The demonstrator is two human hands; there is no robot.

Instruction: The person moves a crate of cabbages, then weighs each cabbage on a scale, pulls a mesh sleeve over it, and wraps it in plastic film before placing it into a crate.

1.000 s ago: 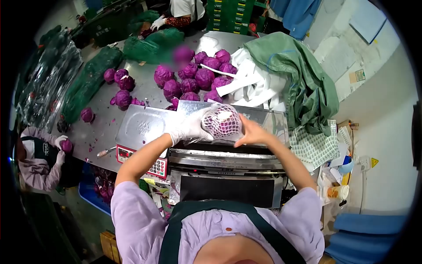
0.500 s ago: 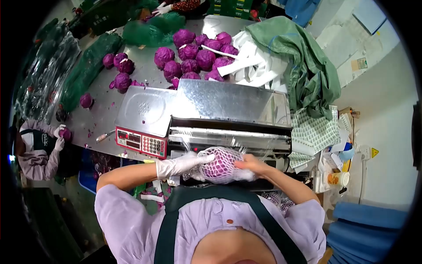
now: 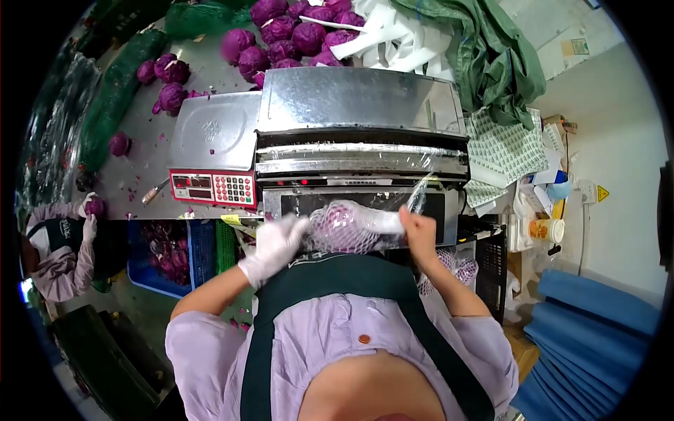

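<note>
A purple cabbage in white foam netting (image 3: 342,228) lies at the front of the wrapping machine (image 3: 358,105), with clear film over and around it. My left hand (image 3: 276,247), in a white glove, is at the cabbage's left side; its fingers are blurred and I cannot make out their grip. On the right, my bare right hand (image 3: 420,235) is closed on the gathered clear film beside the net's white end. The film's loose end sticks up above that hand. A scale with a red front (image 3: 213,188) stands left of the machine.
Purple cabbages (image 3: 307,38), white foam strips (image 3: 404,42) and green cloth (image 3: 484,56) lie behind the machine. A blue crate (image 3: 203,252) holds purple leaves at lower left. A co-worker (image 3: 60,245) holds a cabbage at far left. Netted cabbages (image 3: 465,270) sit at lower right.
The view has tilted down. My hands have moved apart, my left hand off the cabbage's front to its left side. My right hand now grips film, and the netted cabbage's white end points right.
</note>
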